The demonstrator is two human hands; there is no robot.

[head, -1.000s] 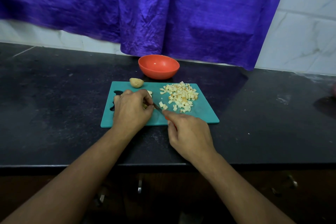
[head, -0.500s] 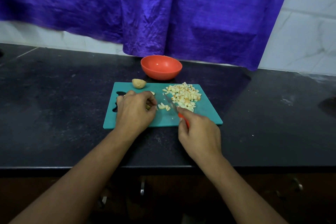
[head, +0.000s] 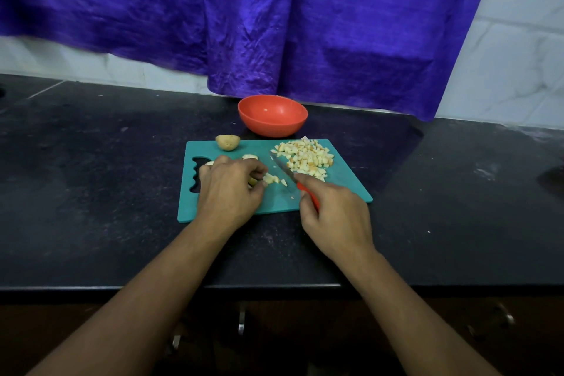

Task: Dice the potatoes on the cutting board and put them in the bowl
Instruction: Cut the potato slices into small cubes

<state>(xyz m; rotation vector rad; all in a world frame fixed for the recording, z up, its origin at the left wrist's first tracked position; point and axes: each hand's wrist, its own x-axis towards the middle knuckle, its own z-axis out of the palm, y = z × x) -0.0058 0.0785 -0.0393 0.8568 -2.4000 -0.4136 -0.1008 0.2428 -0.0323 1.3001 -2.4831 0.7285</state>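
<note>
Potato piece lies pinched under curled left hand fingers; right hand fingers clamp the knife.

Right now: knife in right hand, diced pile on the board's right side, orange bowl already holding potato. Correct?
Not the bowl: the head view shows the orange bowl empty. The right hand does grip the knife, and the diced pile lies on the board's right side.

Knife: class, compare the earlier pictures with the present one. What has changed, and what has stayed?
The right hand swung the knife rightwards, off the potato piece under the left hand, toward the diced pile. Both grips, the whole potato, the cutting board and the empty bowl stayed put.
</note>
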